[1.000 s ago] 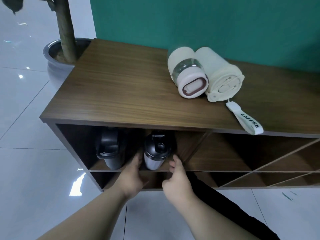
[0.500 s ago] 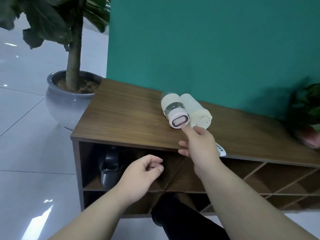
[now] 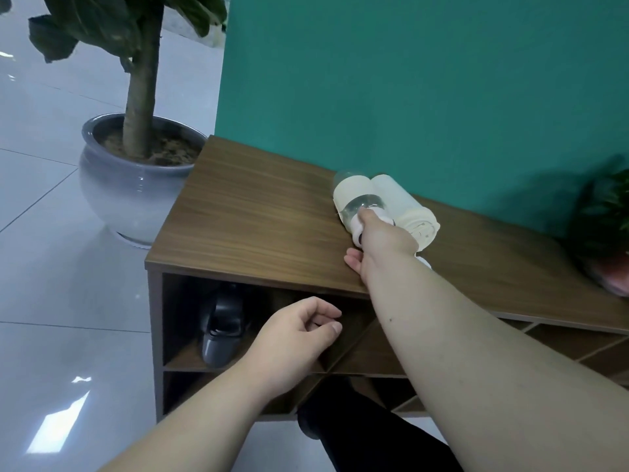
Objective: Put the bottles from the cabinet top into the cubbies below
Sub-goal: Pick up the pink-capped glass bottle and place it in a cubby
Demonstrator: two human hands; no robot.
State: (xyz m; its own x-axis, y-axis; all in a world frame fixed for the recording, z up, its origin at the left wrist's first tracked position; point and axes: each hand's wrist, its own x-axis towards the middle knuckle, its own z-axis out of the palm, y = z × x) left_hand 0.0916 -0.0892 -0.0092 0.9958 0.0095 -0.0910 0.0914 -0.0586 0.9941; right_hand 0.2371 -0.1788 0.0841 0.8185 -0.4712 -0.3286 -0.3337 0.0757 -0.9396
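Head camera: we look down at our two bare arms and go from left to right. At the far left stands a big grey round plant pot (image 3: 132,195). Next is the dark bottle with a black lid (image 3: 223,332), already lying in the left cubby of the brown wooden cabinet (image 3: 258,233). Our left hand (image 3: 292,342) hangs in front of the cubbies, fingers loosely curled and holding nothing. Our right hand (image 3: 381,240) is on the cap end of the cream bottle with a clear middle (image 3: 357,199), which lies on the cabinet top. We cannot tell if the fingers are closed on it. The cream round bottle (image 3: 408,212) touches it. If we pull fast, that one could roll off and fall.
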